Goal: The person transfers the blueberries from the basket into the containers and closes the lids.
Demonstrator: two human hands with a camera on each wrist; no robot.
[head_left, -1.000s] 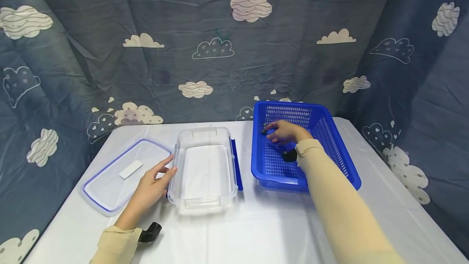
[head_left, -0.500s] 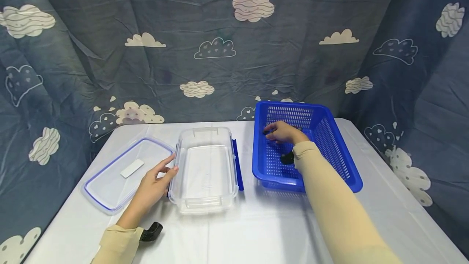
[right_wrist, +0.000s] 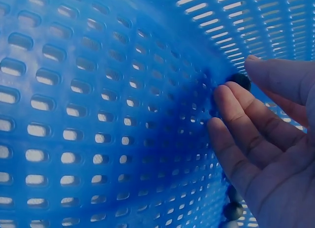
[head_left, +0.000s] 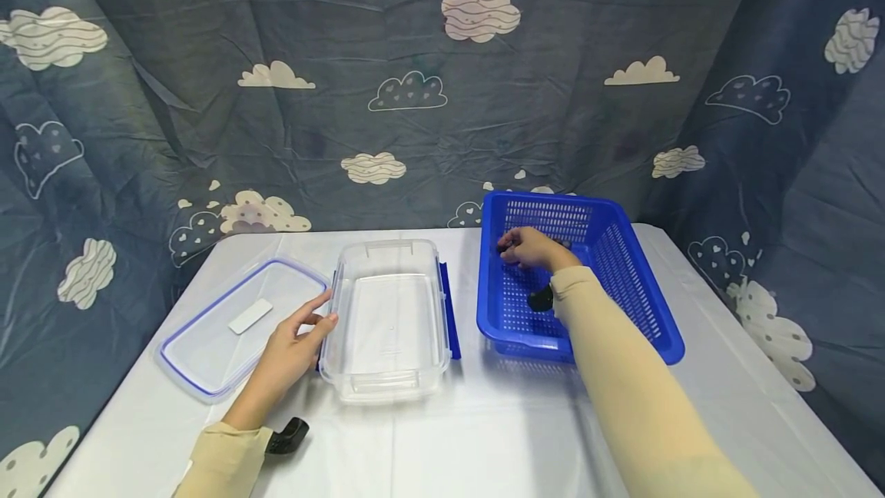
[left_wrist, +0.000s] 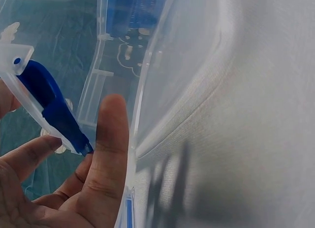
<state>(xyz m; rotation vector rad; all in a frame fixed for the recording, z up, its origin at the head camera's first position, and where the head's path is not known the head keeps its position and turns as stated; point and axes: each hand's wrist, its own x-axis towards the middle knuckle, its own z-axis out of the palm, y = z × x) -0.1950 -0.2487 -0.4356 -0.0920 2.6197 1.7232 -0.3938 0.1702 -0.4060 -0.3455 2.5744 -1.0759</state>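
My left hand rests against the left side of a clear plastic box, thumb and forefinger at its rim. In the left wrist view the thumb stands straight beside the box's blue latch flap. Inside a blue perforated basket, my right hand reaches down near the left wall. Its thumb and fingertips pinch a small dark round thing, partly hidden by the fingers. Another dark ball-shaped piece lies below the hand in the right wrist view.
A clear lid with a blue seal and a white label lies left of the box. The second blue latch hangs out on the box's right side. A cloud-patterned curtain stands behind the white table.
My right hand has shifted slightly left inside the basket, and its fingers have drawn together on the dark round thing. The left hand stays at the box.
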